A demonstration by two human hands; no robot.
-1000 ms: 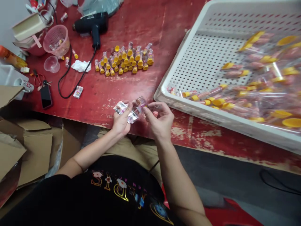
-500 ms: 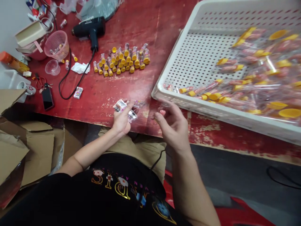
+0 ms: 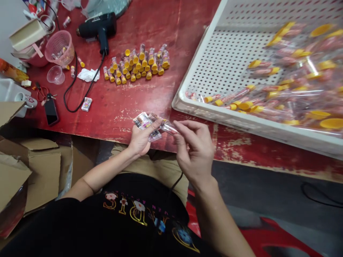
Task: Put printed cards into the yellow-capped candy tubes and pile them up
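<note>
We found the left hand (image 3: 140, 137) closed around a small stack of printed sleeves (image 3: 144, 121), thumb laid across the top one. The right hand (image 3: 195, 150) pinched a clear tube (image 3: 168, 127) between thumb and forefinger, its other fingers loosely curled. Tube and stack met just above the near edge of the red table (image 3: 160, 28). In our judgement the work would go best with the thumb sliding off only the top sleeve, the tube gripped close to its far end so that the near end stayed free, and both hands kept over the tabletop rather than the lap, so that a dropped piece could be recovered. Further out lay a white crate (image 3: 227, 117) of yellow-capped tubes to the right, a cluster of finished tubes (image 3: 136, 66) towards the back, and a heat gun (image 3: 98, 28) beyond that. We could not read the print on the sleeves, nor tell whether the held tube had a cap or any contents. The crate's contents were blurred and cut off at the right edge.
</note>
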